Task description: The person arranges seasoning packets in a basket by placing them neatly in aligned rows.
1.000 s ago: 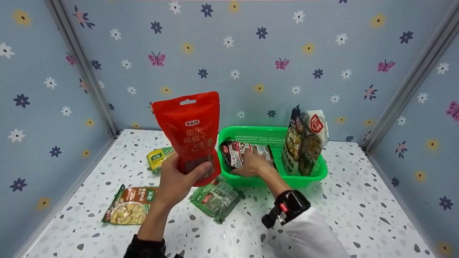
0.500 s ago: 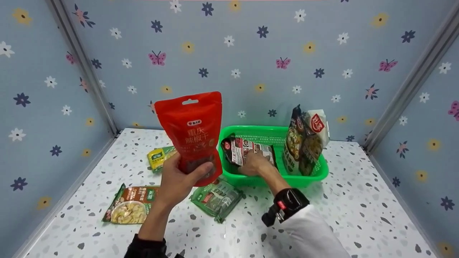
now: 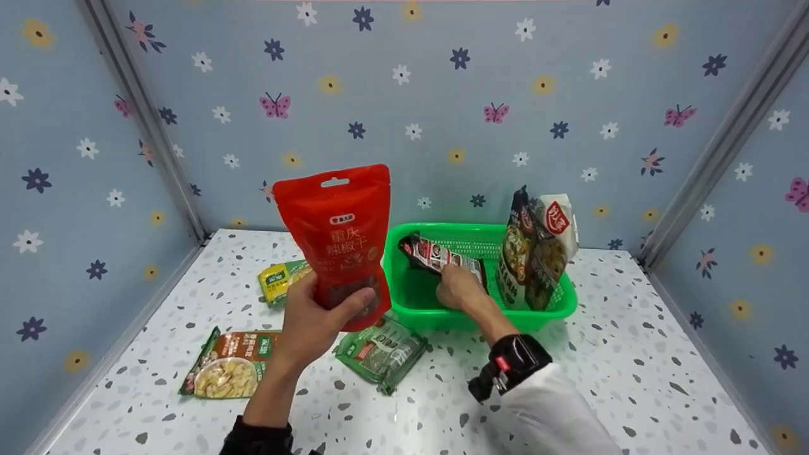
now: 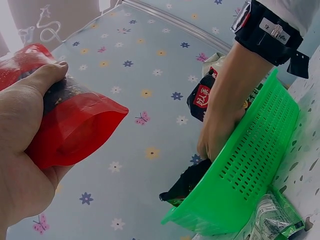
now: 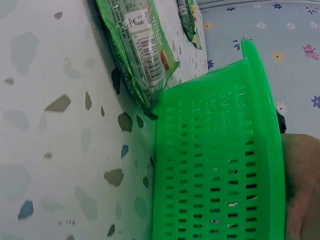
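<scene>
My left hand (image 3: 313, 322) grips a red stand-up pouch (image 3: 341, 230) of dried chili, held upright above the table, with the thumb across its clear lower window. Inside the green basket (image 3: 480, 321), my right hand (image 3: 461, 287) holds the near edge of a black, white and red food packet (image 3: 436, 256), which sits tilted. Its fingertips are hidden. To the right of that hand, two tall food bags (image 3: 515, 259) stand upright in the basket. In the right wrist view, the basket wall (image 5: 215, 135) hides most of the hand (image 5: 302, 185).
A green packet (image 3: 382, 354) lies against the basket's front left. Farther left are a yellow-green packet (image 3: 278, 282), partly behind the left hand, and a brown-green packet (image 3: 231, 366). Flowered wall panels (image 3: 404, 95) enclose the speckled white table (image 3: 632, 354) at back and sides.
My right hand has closed from spread fingers onto the packet and shifted slightly right; the packet has tilted, its far left end rising. The left hand with the red pouch has hardly moved.
</scene>
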{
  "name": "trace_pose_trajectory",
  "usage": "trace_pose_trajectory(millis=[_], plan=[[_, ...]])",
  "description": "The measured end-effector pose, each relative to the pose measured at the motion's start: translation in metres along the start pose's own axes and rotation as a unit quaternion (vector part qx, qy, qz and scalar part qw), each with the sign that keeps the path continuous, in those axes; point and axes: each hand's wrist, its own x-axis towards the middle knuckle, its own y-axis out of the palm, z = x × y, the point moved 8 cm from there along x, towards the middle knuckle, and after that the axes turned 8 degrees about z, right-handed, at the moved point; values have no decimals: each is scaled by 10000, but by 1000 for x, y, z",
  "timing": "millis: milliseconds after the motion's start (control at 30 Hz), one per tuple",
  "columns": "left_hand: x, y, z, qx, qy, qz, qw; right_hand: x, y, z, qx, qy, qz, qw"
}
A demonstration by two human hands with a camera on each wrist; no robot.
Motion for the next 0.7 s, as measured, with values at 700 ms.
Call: trace_pose_trajectory(millis=[700], plan=[[1,5,-1,-157,148,132,9997,-51,-41,-46,3444,416,-844,9341]])
